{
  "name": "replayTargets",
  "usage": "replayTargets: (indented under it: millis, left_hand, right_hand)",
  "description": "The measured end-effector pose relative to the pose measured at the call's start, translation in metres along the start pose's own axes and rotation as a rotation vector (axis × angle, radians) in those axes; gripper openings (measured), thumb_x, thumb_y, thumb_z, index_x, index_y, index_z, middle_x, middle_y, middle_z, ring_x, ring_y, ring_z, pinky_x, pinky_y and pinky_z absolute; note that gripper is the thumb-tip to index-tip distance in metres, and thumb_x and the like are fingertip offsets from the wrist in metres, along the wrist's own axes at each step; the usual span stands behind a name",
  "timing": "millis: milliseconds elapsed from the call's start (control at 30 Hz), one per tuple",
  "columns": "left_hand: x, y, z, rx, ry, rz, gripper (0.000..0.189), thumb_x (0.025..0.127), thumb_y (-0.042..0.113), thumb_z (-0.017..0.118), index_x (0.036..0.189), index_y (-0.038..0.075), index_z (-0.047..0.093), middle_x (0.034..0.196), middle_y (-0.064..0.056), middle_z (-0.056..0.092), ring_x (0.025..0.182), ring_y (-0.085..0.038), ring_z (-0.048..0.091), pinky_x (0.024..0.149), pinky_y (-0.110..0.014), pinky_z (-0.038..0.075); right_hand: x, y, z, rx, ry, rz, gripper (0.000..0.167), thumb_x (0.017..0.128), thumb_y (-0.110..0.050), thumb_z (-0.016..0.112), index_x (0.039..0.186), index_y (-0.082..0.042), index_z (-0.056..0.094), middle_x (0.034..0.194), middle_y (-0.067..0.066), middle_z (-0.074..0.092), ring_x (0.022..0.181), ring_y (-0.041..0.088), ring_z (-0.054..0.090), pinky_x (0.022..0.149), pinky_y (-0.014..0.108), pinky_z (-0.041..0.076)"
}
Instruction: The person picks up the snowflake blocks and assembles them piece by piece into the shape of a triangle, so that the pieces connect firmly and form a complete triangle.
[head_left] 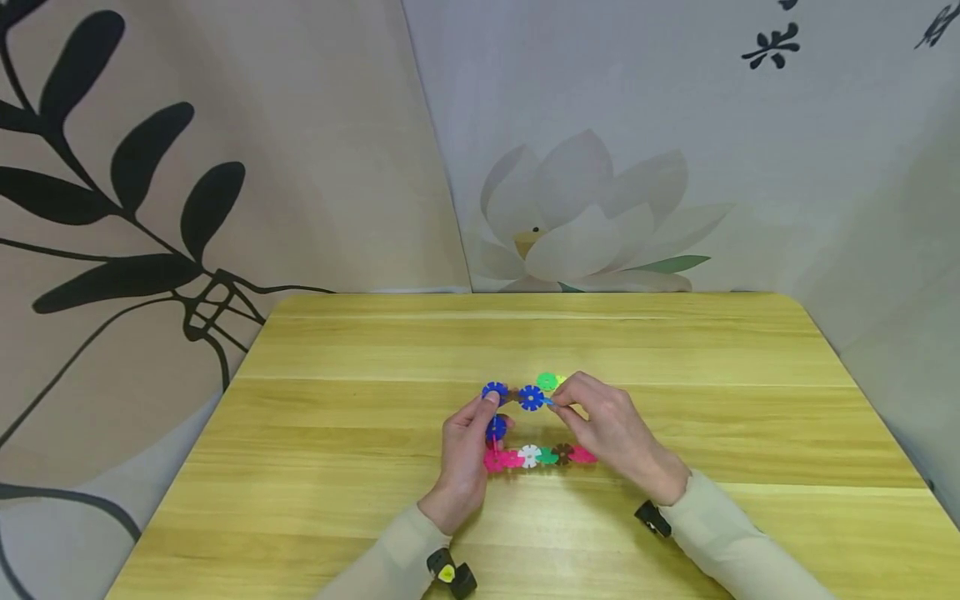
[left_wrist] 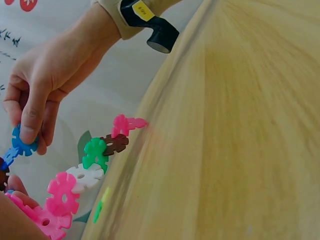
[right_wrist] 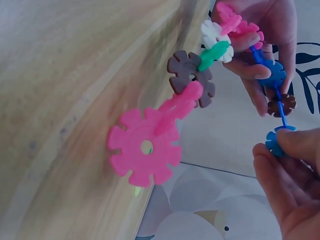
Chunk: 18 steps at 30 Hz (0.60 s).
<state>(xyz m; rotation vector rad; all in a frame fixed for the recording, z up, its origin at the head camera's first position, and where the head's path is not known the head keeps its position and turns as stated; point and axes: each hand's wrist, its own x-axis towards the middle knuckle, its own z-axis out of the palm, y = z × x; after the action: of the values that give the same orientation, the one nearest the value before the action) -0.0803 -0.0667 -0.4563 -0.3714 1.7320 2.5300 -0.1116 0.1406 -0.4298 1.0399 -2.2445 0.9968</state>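
Pink, white, green, brown and blue notched discs make up a bent chain point(head_left: 530, 456) held over the near half of the wooden table point(head_left: 337, 417), right of its middle. The left hand point(head_left: 465, 454) grasps it at the blue stretch, thumb pressed on a disc; the right hand point(head_left: 611, 417) pinches a light-blue disc point(right_wrist: 274, 142) between thumb and forefinger, against the chain's far end. Wood stretches wide to the left and right edges, and a deep band of it runs from the hands to the far edge, before the patterned wall point(head_left: 360, 167). On the far side of the right hand lies a green disc point(head_left: 547, 382) with a bit of yellow, just slivers from either wrist. The right wrist view alone turns the chain's pink end disc point(right_wrist: 145, 147) full-face, centre hole and all; whether that end touches the wood, I cannot tell
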Motion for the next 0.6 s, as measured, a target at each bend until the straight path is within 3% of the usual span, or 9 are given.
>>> replayTargets:
  millis: [300,600]
  left_hand:
    - [-0.0006,-0.003,-0.0002,0.028,0.0,0.042,0.037,0.103,0.033,0.066,0.117,0.0,0.076,0.078,-0.004,0.071,0.067,-0.012,0.058,0.053,-0.018,0.045]
    - [-0.0008,-0.0029,0.0003,0.105,0.021,0.093,0.038,0.101,0.036,0.069,0.112,0.001,0.077,0.076,-0.005,0.07,0.065,-0.013,0.058,0.051,-0.018,0.042]
  right_hand:
    - [-0.0015,-0.0004,0.001,0.003,-0.003,-0.006,0.031,0.075,0.015,0.084,0.087,-0.007,0.066,0.086,0.0,0.071,0.074,0.012,0.07,0.066,0.016,0.056]
    - [-0.0038,0.0005,0.0039,0.01,0.012,-0.006,0.029,0.074,0.016,0.083,0.085,-0.006,0.067,0.084,0.001,0.072,0.074,0.014,0.071,0.067,0.016,0.057]
